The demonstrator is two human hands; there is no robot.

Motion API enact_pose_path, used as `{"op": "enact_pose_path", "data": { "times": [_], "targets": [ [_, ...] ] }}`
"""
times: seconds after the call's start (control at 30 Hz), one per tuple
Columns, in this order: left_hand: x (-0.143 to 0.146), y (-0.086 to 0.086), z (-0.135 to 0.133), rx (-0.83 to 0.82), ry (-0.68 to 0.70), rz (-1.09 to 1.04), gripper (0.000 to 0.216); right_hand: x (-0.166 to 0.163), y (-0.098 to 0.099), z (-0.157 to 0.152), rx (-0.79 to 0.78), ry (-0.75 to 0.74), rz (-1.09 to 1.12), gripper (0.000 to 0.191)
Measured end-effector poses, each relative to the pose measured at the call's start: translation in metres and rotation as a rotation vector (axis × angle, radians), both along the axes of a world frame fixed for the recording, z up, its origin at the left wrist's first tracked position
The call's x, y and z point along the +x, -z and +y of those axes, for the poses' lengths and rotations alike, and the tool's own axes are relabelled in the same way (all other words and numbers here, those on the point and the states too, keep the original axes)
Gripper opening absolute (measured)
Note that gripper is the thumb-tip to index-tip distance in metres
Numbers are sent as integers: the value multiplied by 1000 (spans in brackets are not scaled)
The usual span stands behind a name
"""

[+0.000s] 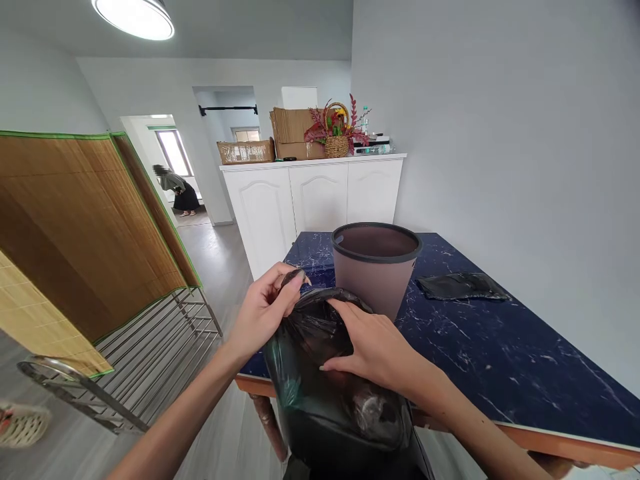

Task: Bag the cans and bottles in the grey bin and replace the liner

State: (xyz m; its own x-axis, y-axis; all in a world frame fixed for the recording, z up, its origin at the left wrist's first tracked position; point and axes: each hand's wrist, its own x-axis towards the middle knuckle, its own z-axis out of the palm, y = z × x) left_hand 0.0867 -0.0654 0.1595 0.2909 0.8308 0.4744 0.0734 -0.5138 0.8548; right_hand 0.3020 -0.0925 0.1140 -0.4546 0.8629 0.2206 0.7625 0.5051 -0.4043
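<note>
A full black trash bag [320, 393] hangs in front of me at the table's near edge, with bottle-like shapes showing faintly through its thin plastic. My left hand [265, 303] is closed, pinching the gathered rim of the bag between thumb and fingers. Across the bag's mouth lies my right hand [380, 343], its fingers stretched out and its thumb apart, touching the plastic. Just behind the bag stands a brownish trash can [370, 283] with a dark rim, upright on the table; no liner shows over its rim.
A folded black plastic bag [463, 286] lies on the dark blue marbled table [480, 353] at right. Left of me stand a metal rack [150, 333] and a bamboo screen [90, 227]. A white cabinet [320, 200] holds boxes and a flower basket [337, 143]. Another person [183, 193] bends in a far room.
</note>
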Motion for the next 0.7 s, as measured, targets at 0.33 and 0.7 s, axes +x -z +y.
{"op": "enact_pose_path", "data": {
  "times": [0.33, 0.7],
  "targets": [
    [3, 31, 16, -72, -35, 54, 38, -5, 24, 20, -35, -9, -41, 93],
    [3, 42, 27, -111, -79, 39, 38, 15, 32, 33, -252, -104, 397, 90]
  ]
}}
